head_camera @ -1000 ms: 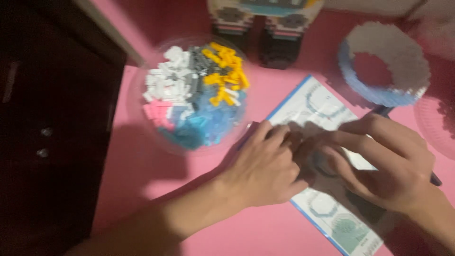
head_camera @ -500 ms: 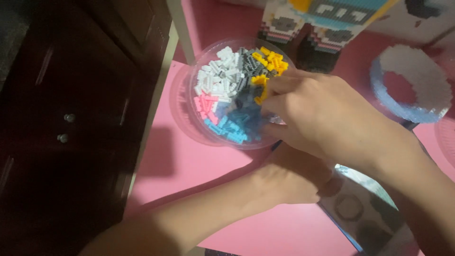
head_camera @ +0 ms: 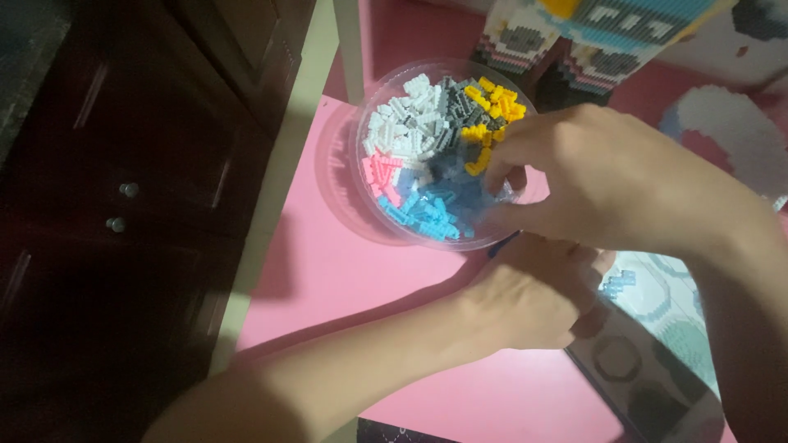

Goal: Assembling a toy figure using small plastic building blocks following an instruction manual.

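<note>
Reaching into a clear round bowl [head_camera: 371, 201] of small building bricks is the work observed, on a pink surface [head_camera: 328, 279].

Left to right: a dark wooden cabinet [head_camera: 139, 172] with two small round knobs stands off the surface's left edge. One bowl sits near the back left of the surface. It holds five colour groups of bricks: white [head_camera: 406, 123], grey [head_camera: 455, 102], yellow [head_camera: 492, 107], pink [head_camera: 382, 176] and light blue [head_camera: 431, 209]. Individual bricks are too many and too small to count.

The left hand [head_camera: 525, 299] rests just in front of the bowl, fingers curled loosely down on the surface and the edge of one printed instruction sheet [head_camera: 657, 328]; whether it grips anything cannot be told. The right hand [head_camera: 599, 180] lies over the bowl's right side, thumb and forefinger drawn together at the blue and grey bricks; a brick between the tips is not visible, so whether it has one cannot be told.

One small cluster of light blue bricks [head_camera: 620, 281] lies on the sheet. One tall brick-built figure [head_camera: 591, 41] stands behind the bowl, and one white rounded brick piece [head_camera: 726, 123] lies at the far right.

Judgement on method: pinch a single brick with the fingertips only, lift straight up clear of the neighbouring colours, and steady the bowl with the free hand so that it does not slide.
</note>
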